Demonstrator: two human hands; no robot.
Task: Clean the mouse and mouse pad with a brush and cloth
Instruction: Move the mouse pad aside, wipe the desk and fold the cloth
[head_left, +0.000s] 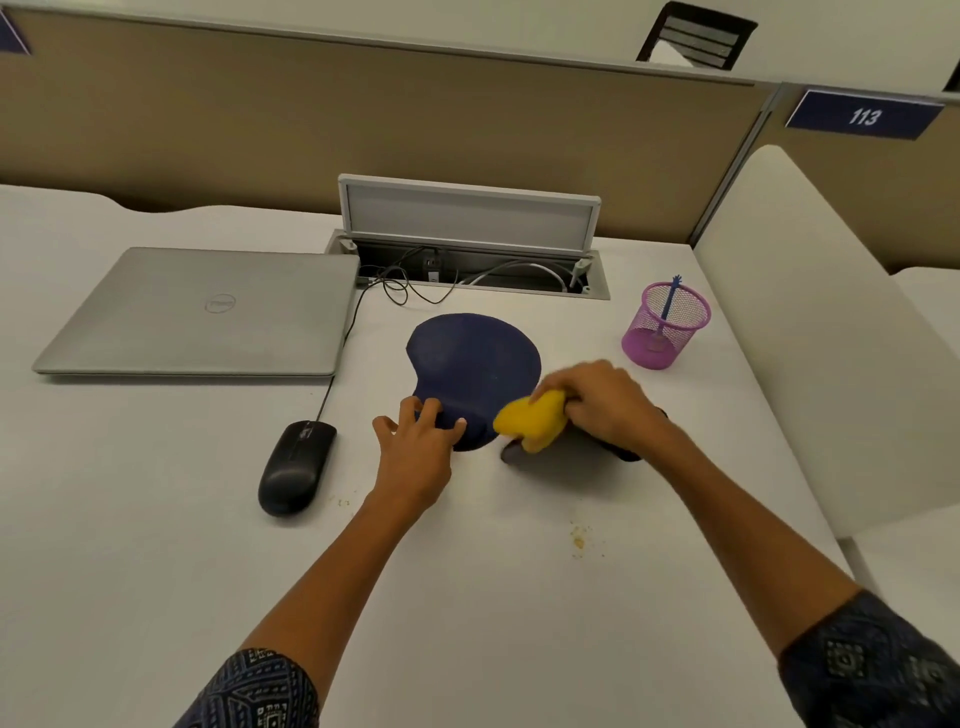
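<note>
Two patterned sleeves (249, 691) fill the bottom corners. At frame centre, the left hand (415, 452) presses spread fingers on the blue mouse pad (472, 358)'s near edge; the right hand (608, 405) clutches a yellow cloth (530, 421) against its right edge. The black mouse (296, 467) lies left, untouched.

Dark navy patterned short sleeves (878, 670)

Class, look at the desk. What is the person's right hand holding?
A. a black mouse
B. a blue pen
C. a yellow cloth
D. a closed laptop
C: the right hand grips a bunched yellow cloth at the edge of the blue mouse pad, while the black mouse lies untouched to the left and the left hand rests on the pad.
</note>
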